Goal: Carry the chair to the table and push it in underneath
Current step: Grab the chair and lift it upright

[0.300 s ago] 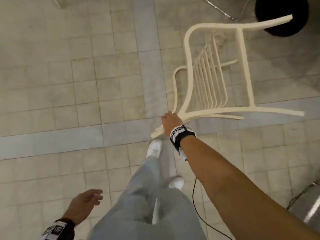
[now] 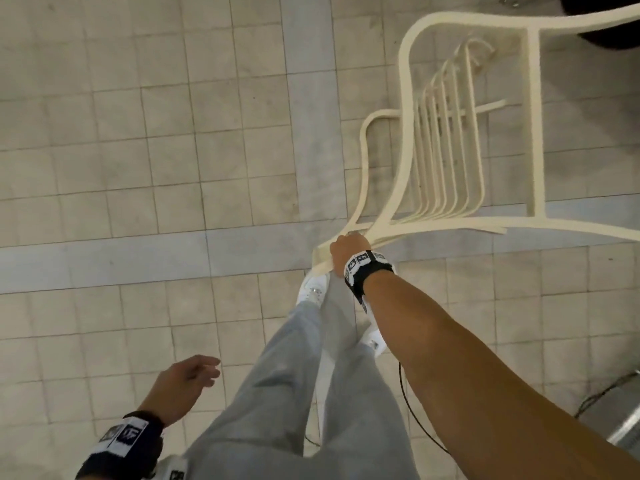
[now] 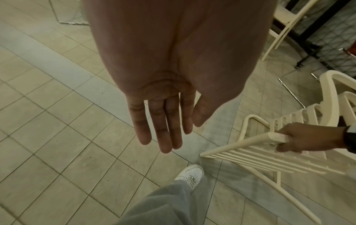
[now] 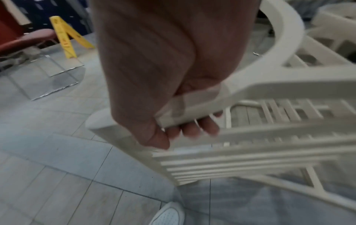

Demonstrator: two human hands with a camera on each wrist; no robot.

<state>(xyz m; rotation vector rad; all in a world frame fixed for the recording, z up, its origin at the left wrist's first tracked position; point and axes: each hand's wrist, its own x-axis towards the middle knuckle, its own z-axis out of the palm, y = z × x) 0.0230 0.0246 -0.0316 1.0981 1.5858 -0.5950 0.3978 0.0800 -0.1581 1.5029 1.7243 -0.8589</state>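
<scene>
Over tiled floor [image 2: 138,168], right hand [image 2: 348,249] grips chair [image 2: 533,133].

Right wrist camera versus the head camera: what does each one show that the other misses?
Only the right wrist view shows the yellow floor sign, a dark red seat and the fingertips curled under the chair's rail. Only the head view shows the left hand, hanging free, and the grey trousers. Both show the right hand gripping the white chair above the tiled floor.
</scene>
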